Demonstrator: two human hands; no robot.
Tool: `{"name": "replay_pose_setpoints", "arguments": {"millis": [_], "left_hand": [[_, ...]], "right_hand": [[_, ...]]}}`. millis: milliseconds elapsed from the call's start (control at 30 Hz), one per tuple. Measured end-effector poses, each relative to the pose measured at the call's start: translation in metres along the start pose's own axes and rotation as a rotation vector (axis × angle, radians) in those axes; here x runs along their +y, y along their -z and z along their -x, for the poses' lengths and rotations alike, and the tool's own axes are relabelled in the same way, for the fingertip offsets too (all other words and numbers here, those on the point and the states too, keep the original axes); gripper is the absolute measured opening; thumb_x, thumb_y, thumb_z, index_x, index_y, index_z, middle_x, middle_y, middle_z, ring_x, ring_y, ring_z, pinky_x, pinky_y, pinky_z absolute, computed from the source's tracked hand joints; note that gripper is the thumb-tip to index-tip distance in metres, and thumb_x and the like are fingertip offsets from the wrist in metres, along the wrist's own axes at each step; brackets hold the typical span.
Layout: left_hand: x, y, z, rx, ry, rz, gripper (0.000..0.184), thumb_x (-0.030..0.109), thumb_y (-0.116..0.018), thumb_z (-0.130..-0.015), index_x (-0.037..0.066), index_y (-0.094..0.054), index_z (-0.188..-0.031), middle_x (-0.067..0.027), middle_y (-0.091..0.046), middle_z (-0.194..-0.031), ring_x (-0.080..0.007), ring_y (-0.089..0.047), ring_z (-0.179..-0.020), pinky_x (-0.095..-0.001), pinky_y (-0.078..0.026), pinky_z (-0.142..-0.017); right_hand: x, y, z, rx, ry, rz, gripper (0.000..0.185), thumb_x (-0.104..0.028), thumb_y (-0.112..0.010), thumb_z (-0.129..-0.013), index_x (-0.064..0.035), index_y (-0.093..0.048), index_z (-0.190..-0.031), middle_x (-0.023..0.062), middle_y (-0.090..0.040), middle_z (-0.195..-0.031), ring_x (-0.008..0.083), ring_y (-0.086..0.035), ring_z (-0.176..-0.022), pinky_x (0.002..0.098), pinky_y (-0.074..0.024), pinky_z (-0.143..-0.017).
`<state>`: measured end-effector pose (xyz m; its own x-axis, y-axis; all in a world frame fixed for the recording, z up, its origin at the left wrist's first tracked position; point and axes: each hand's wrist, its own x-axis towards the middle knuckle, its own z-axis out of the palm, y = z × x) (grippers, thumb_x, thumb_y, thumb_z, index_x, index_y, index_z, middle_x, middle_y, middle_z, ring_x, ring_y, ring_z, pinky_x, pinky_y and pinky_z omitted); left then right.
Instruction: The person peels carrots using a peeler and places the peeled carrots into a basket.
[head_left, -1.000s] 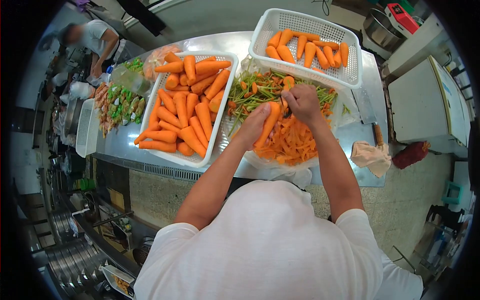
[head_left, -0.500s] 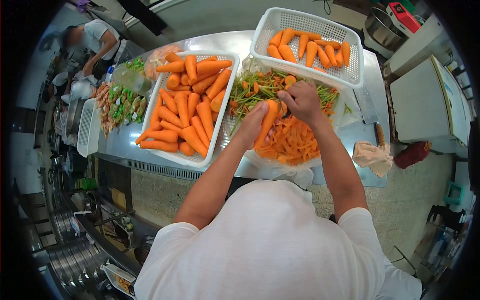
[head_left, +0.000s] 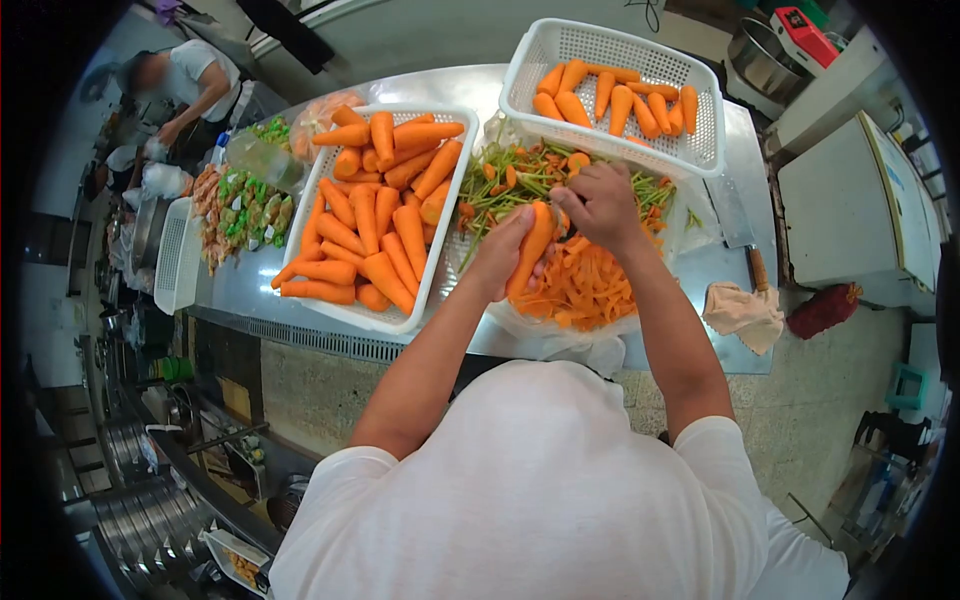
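1. While the left hand (head_left: pixel 503 256) stayed curled around a carrot (head_left: pixel 535 243), its fingers and thumb closed against the sides, the carrot slanted upward in front of the person's chest, above the heap.
2. The right hand (head_left: pixel 600 207) was bent almost into a fist at the carrot's upper end. It had hold of a small dark tool, largely hidden by the fingers, that was probably a peeler (head_left: pixel 568 232).
3. Beneath the hands lay a heap of orange carrot peelings (head_left: pixel 592 290), and behind it a tangle of cut green carrot stems (head_left: pixel 505 170), some with orange ends attached. Clear plastic sheeting (head_left: pixel 590 352) showed along the near edge of the peelings.
4. To the left of the heap stood a white perforated basket (head_left: pixel 438 245), piled high with carrots.
5. Beyond the stems, toward the right, a second white basket (head_left: pixel 620 48) held fewer carrots, well spread out.
6. On the right side of the steel table (head_left: pixel 470 90) lay a cleaver (head_left: pixel 730 210) with a wooden handle, a crumpled pale cloth (head_left: pixel 745 312) just beside that handle.
7. At the far left, a co-worker (head_left: pixel 205 75) in a white shirt leaned forward, well apart from the carrots.
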<state>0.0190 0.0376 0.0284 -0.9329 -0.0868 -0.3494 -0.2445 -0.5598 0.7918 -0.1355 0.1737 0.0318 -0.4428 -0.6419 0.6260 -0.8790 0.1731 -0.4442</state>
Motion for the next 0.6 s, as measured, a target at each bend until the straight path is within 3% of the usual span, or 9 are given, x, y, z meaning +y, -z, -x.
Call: {"name": "replay_pose_setpoints", "arguments": {"millis": [133,267,333,467,500,567,600], "left_hand": [[0.004,-0.008,0.009,0.047,-0.002,-0.052,0.034,0.046,-0.049,-0.105,0.016,-0.045,-0.119,-0.0082,-0.06,-0.088,-0.013,-0.056,-0.053,-0.0251,-0.047,-0.039],[0.001,-0.006,0.009,0.083,0.013,-0.127,0.034,0.047,-0.05,-0.104,0.017,-0.044,-0.119,-0.0081,-0.06,-0.088,-0.0136,-0.056,-0.053,-0.0253,-0.048,-0.041],[0.001,-0.011,0.011,0.074,0.009,-0.053,0.035,0.048,-0.049,-0.105,0.017,-0.045,-0.119,-0.0081,-0.06,-0.088,-0.014,-0.056,-0.053,-0.0254,-0.049,-0.042],[-0.001,-0.002,0.005,0.047,0.034,-0.003,0.039,0.051,-0.043,-0.106,0.015,-0.046,-0.117,-0.0085,-0.06,-0.088,-0.0153,-0.056,-0.055,-0.0258,-0.05,-0.045],[0.0,-0.007,0.007,0.054,0.026,0.001,0.043,0.053,-0.037,-0.106,0.013,-0.05,-0.116,-0.0052,-0.059,-0.085,-0.011,-0.056,-0.056,-0.0237,-0.05,-0.045],[0.002,-0.008,0.008,0.034,0.051,0.017,0.041,0.052,-0.039,-0.107,0.014,-0.049,-0.117,-0.0057,-0.059,-0.086,-0.0108,-0.056,-0.056,-0.024,-0.049,-0.044],[0.005,-0.008,0.009,0.029,0.073,0.039,0.039,0.051,-0.04,-0.107,0.014,-0.048,-0.117,-0.0061,-0.059,-0.088,-0.0105,-0.056,-0.056,-0.0242,-0.048,-0.043]], "right_hand": [[0.013,0.004,0.002,-0.013,-0.151,0.094,0.047,-0.043,-0.067,-0.092,-0.0101,-0.059,-0.06,0.0056,-0.058,-0.065,0.0269,-0.056,-0.069,0.0409,-0.0381,-0.074],[-0.003,0.008,-0.001,-0.044,0.033,0.031,0.046,-0.042,-0.068,-0.091,-0.0101,-0.057,-0.059,0.0054,-0.058,-0.065,0.0273,-0.055,-0.067,0.0416,-0.0373,-0.074],[0.007,0.007,-0.002,-0.058,-0.093,0.164,0.045,-0.041,-0.069,-0.09,-0.0099,-0.058,-0.06,0.0052,-0.057,-0.064,0.0275,-0.055,-0.065,0.0412,-0.0374,-0.073],[-0.006,0.007,0.004,-0.001,-0.035,0.013,0.045,-0.039,-0.066,-0.093,-0.0082,-0.057,-0.062,0.008,-0.052,-0.061,0.0295,-0.054,-0.066,0.0412,-0.0355,-0.07],[-0.001,0.001,0.001,0.013,-0.005,-0.017,0.044,-0.039,-0.066,-0.093,-0.0081,-0.058,-0.062,0.0078,-0.052,-0.061,0.0294,-0.054,-0.065,0.0411,-0.0356,-0.07],[0.008,0.0,0.0,0.029,0.025,-0.044,0.043,-0.039,-0.066,-0.093,-0.008,-0.059,-0.063,0.0076,-0.052,-0.061,0.0293,-0.053,-0.065,0.041,-0.0356,-0.071],[0.012,0.006,-0.002,-0.01,-0.063,0.018,0.044,-0.039,-0.065,-0.093,-0.0079,-0.059,-0.063,0.0076,-0.052,-0.061,0.0292,-0.054,-0.066,0.041,-0.0357,-0.071]]}}
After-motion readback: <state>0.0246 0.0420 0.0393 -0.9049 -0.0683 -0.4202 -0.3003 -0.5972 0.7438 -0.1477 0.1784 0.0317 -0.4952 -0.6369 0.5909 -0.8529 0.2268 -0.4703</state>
